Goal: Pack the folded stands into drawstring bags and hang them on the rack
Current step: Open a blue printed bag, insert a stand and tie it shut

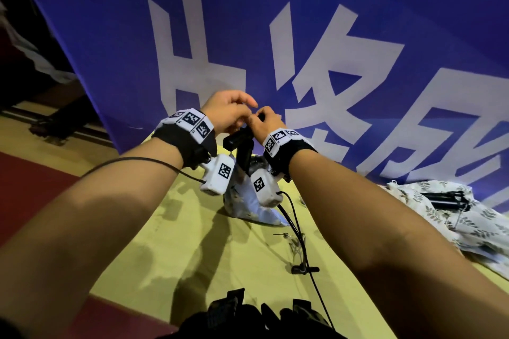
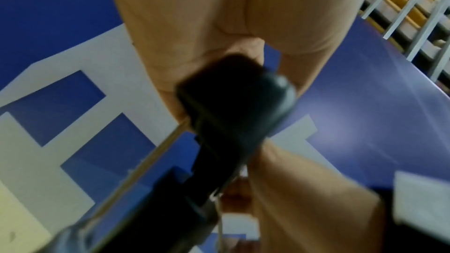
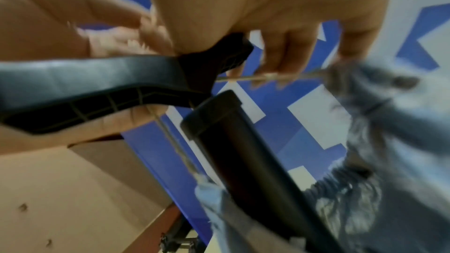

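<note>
Currently both hands, left hand (image 1: 227, 113) and right hand (image 1: 264, 124), pinch the drawstring (image 3: 243, 78) above the bagged stand (image 1: 242, 146); hanging remains; a second bag (image 1: 446, 215) lies at 3 o'clock.

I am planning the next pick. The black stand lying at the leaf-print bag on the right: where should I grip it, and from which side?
Grip the black stand round the middle of its folded legs, coming from above. It lies flat and lengthwise on the leaf-print bag, so the long shaft is exposed on top and the ends offer less to hold.
</note>
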Action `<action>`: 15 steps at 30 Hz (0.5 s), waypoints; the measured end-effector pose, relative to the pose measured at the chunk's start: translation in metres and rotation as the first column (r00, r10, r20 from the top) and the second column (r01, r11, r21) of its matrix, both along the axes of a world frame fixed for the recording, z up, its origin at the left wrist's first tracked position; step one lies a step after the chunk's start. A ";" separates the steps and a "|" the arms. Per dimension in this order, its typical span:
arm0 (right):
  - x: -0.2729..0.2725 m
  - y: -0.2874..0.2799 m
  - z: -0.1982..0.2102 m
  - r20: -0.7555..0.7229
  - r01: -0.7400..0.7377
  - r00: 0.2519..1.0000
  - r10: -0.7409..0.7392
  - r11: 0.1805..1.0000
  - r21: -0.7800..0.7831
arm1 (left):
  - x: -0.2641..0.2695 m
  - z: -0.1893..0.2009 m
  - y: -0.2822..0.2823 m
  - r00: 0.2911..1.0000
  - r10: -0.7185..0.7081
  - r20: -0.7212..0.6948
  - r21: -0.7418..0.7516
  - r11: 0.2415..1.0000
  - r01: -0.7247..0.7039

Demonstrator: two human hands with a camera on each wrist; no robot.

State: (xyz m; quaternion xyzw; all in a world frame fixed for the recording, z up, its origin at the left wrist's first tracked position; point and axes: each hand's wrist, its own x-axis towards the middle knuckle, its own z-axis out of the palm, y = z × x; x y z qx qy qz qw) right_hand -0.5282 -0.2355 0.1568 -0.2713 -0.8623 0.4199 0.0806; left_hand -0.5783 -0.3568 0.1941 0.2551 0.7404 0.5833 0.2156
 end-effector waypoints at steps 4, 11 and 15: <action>-0.002 -0.001 0.003 0.036 -0.022 0.999 0.017 0.987 0.158 | 0.005 0.000 -0.008 0.985 -0.062 -0.163 -0.042 0.998 0.056; -0.001 -0.003 0.001 -0.018 0.043 0.999 -0.043 0.999 0.006 | 0.011 0.014 -0.024 0.977 -0.014 -0.211 -0.111 0.994 -0.010; 0.001 -0.008 0.002 -0.023 0.090 0.995 -0.093 0.989 -0.114 | 0.009 0.017 -0.027 0.976 0.016 -0.216 -0.173 0.983 -0.054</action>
